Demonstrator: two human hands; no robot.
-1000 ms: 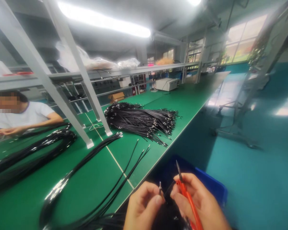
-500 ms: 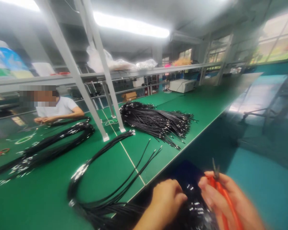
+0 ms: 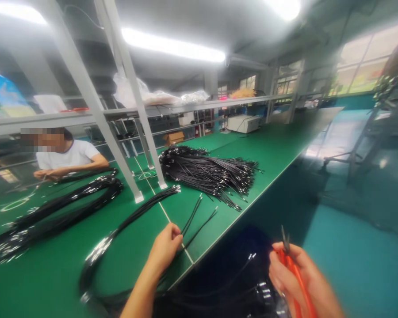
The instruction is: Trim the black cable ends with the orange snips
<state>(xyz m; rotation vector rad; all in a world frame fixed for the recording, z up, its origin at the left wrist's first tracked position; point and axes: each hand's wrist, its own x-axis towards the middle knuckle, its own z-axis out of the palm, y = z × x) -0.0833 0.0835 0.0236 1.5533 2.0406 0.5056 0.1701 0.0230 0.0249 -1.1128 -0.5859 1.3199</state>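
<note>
My left hand (image 3: 167,247) is over the green table near its front edge. Its fingers are closed around thin black cables (image 3: 193,214), whose silver-tipped ends stick out past the fingertips. My right hand (image 3: 305,274) is wrapped around red-handled pliers (image 3: 286,245), with the pointed metal jaws facing up. Below it, the silver ends of more black cables (image 3: 263,289) hang in front of the table edge. From there the cable bundle curves left across the table, and a shiny wrap (image 3: 101,249) binds it. My left forearm hides part of this bundle.
A large pile of black cables (image 3: 212,172) lies on the green table (image 3: 272,150) beyond my left hand. Coiled cables (image 3: 56,203) lie at left, near a seated person (image 3: 69,154). Grey shelf posts (image 3: 137,88) stand on the table; a white box (image 3: 243,123) is farther back.
My left hand has moved left and up from the table edge onto the cables, which have shifted together. The right hand still holds the pliers. The view has turned slightly right.
</note>
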